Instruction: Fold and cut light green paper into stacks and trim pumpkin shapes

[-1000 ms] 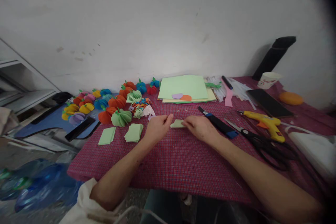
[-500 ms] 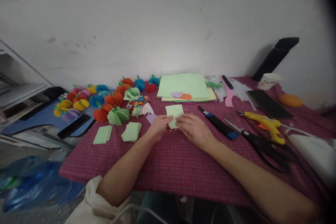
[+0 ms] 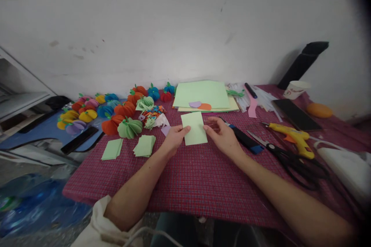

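A light green paper rectangle (image 3: 194, 128) is held up over the table, its left edge pinched between the thumb and fingers of my left hand (image 3: 176, 138). Close to its right edge, my right hand (image 3: 222, 136) is open, thumb and fingers apart. Whether the right thumb touches the paper is hard to tell. To the left lie two small stacks of green paper, the nearer stack (image 3: 144, 146) and the outer stack (image 3: 112, 149). Behind them sits a green paper pumpkin (image 3: 130, 127).
Large green sheets (image 3: 202, 94) lie against the wall. Several coloured paper pumpkins and scraps (image 3: 153, 114) fill the left. To the right are a box cutter (image 3: 245, 139), black scissors (image 3: 292, 162), a yellow glue gun (image 3: 290, 135), a phone (image 3: 296, 114) and a paper cup (image 3: 295, 89).
My right hand has moved off the paper to the right and its fingers have spread. More of the green paper shows now. My left hand keeps its pinch.
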The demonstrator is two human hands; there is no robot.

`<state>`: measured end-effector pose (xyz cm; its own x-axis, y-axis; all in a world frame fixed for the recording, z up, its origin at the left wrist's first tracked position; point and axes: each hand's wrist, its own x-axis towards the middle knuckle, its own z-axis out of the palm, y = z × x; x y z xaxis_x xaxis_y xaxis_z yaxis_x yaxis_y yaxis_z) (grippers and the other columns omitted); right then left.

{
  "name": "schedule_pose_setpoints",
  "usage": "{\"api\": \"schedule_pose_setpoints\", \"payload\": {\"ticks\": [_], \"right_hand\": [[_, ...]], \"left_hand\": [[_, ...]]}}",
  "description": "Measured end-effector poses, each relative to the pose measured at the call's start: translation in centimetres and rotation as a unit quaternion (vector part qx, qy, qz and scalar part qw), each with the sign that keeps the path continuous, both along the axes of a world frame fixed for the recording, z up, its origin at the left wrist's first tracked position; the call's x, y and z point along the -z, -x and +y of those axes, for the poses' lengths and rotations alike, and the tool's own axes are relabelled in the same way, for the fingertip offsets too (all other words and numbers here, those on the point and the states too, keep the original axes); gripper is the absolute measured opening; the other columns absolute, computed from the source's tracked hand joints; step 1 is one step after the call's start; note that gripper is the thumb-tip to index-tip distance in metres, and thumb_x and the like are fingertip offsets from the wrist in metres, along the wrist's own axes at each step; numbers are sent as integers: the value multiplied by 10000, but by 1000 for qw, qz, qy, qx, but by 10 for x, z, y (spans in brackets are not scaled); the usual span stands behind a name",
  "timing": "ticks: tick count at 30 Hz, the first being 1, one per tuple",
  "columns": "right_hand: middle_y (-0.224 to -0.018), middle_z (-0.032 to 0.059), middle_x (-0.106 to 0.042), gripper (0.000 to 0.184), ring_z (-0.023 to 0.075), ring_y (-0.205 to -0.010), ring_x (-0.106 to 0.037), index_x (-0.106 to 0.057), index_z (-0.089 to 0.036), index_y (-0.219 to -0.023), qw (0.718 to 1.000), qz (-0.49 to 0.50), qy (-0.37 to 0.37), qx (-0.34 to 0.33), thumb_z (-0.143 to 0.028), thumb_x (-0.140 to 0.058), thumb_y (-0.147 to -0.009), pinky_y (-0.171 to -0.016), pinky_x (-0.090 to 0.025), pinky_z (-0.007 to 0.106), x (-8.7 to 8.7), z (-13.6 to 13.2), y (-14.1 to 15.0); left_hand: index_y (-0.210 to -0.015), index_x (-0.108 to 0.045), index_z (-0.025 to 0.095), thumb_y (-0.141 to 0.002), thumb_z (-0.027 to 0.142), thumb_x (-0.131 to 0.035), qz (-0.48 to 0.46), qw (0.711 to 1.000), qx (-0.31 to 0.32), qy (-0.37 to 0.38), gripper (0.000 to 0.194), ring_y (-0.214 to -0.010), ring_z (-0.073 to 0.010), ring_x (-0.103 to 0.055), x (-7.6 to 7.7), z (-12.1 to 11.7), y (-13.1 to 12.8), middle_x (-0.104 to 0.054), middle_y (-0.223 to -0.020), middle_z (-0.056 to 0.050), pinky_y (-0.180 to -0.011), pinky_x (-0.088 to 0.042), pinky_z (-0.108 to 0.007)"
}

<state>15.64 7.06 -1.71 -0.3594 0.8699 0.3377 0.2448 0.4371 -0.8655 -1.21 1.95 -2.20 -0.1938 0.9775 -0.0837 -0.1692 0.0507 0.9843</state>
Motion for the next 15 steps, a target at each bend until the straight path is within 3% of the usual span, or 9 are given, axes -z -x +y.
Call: {"api": "schedule_pose_setpoints", "payload": {"ticks": [3, 5, 15], "right_hand": [[-861, 60, -622, 351, 166, -756, -574, -544, -168, -949, 984, 58, 142, -91, -426, -518, -712, -686, -461, 318, 5, 7, 1], [-785, 37, -630, 307, 153, -694, -573, -578, -155, -840, 968, 67, 190, -149, -427, -518, -709, -666, -459, 312, 6, 7, 1], [-703, 22, -614, 291, 130, -614, -549, -570, -144, -742, 963, 62, 207, -159, -429, -551, -683, -590, -446, 273, 8, 3, 1]], "left_hand": [[-776, -641, 115, -632, 423, -613, 4, 999, 46, 5, 341, -632, -145, -566, -1, -3, -3, -648, -730, -55, -633, -441, -276], [-779, -647, 112, -631, 416, -617, 10, 997, 72, 16, 340, -632, -148, -569, -2, -5, -4, -648, -719, -56, -628, -439, -274], [-733, -628, 85, -615, 438, -622, 32, 998, 40, 38, 372, -533, -126, -530, -6, -7, -6, -630, -648, -62, -505, -411, -240]]}}
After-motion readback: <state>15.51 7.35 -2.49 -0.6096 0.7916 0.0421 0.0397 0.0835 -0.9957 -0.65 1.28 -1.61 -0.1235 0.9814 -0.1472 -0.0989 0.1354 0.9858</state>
